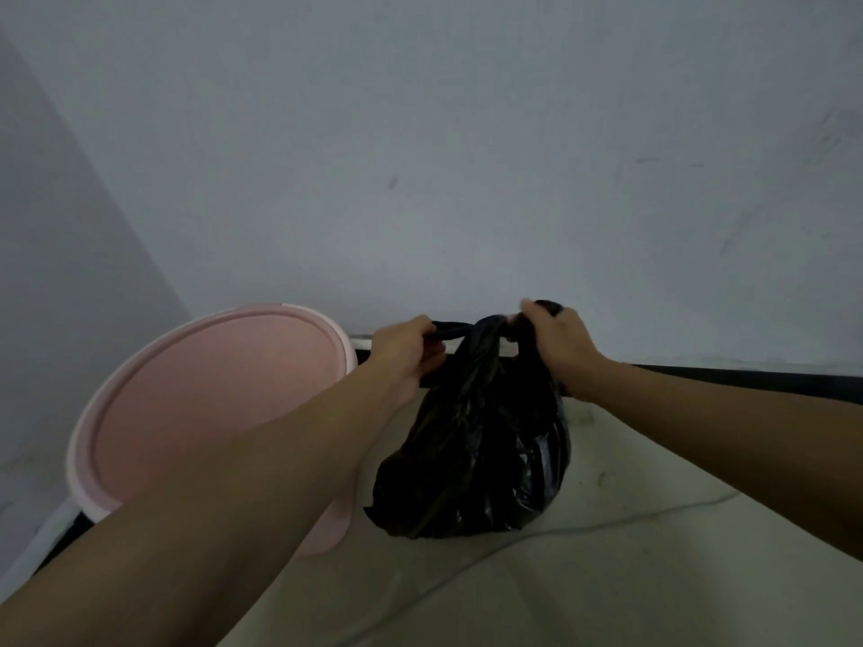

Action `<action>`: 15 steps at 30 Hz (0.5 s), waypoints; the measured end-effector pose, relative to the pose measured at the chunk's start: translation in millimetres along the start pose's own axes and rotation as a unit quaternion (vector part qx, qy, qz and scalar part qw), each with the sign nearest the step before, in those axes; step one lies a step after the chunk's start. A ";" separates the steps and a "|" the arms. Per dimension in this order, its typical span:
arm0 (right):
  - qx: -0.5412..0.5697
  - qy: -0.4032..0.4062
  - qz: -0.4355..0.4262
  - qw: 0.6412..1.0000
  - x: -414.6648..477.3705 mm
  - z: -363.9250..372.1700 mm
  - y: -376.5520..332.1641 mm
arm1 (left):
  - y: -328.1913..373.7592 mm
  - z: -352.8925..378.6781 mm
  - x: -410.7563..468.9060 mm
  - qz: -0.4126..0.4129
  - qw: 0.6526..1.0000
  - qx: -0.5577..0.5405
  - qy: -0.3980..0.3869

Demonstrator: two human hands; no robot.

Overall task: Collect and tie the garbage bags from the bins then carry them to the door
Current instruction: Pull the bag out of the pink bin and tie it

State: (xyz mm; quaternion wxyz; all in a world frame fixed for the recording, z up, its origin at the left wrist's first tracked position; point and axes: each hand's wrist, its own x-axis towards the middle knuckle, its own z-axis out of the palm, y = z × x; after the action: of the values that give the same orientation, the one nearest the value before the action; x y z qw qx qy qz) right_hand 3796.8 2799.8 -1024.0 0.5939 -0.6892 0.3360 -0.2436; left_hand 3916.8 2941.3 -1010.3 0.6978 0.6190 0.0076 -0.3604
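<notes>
A full black garbage bag [476, 459] hangs in front of me, its bottom near the pale floor. My left hand [406, 352] is closed on the bag's left handle, pulled out sideways. On the right, my right hand [558, 343] grips the other handle. The two handles cross at the bag's neck between my hands. A round pink bin [205, 399] stands in the corner to the left, partly covered by my left forearm.
A grey wall [467, 156] rises straight ahead, with a second wall on the left forming the corner. A dark skirting strip [747, 380] runs along the wall's base. A thin cable [607, 520] lies across the light floor [607, 576].
</notes>
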 end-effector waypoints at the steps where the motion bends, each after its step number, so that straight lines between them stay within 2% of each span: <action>1: 0.038 0.036 0.047 0.997 4.7 -3.6 3.6 | 5.1 3.7 -1.8 0.000 0.999 -0.045 0.004; 3: 0.021 0.047 0.107 0.993 8.4 -13.9 9.1 | 16.7 10.2 -4.4 -0.001 0.992 -0.125 -0.007; 6: -0.116 0.030 0.118 0.986 14.2 -30.3 19.1 | 27.1 19.0 -11.0 0.002 0.981 -0.193 -0.033; 8: -0.219 0.000 0.091 0.971 18.8 -41.8 20.7 | 22.2 20.6 -13.7 0.022 0.993 -0.112 -0.027; 9: -0.278 -0.016 0.071 0.958 24.5 -49.9 23.1 | 15.6 18.9 -12.3 0.062 0.998 -0.008 -0.023; 10: -0.337 -0.025 0.059 0.939 28.6 -58.5 24.4 | 7.5 15.7 -9.8 0.125 0.984 0.125 -0.025; 11: -0.388 -0.022 0.054 0.920 34.0 -69.4 26.8 | -0.9 11.1 -6.9 0.199 0.946 0.254 -0.044; 12: -0.426 -0.010 0.056 0.903 37.6 -79.8 27.3 | -9.1 5.7 -4.2 0.258 0.893 0.362 -0.069; 13: -0.456 0.009 0.057 0.888 40.7 -91.7 28.1 | -17.0 0.3 -2.1 0.292 0.843 0.443 -0.091; 15: -0.478 0.045 0.073 0.874 41.2 -109.8 26.1 | -28.1 -12.6 -1.2 0.318 0.776 0.531 -0.117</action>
State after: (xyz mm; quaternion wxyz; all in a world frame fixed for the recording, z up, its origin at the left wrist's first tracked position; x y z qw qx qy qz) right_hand 3738.6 2695.0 -1032.9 0.1920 -0.8511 0.4870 -0.0399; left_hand 3907.0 2953.5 -1036.7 0.3284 0.8118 -0.4639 -0.1341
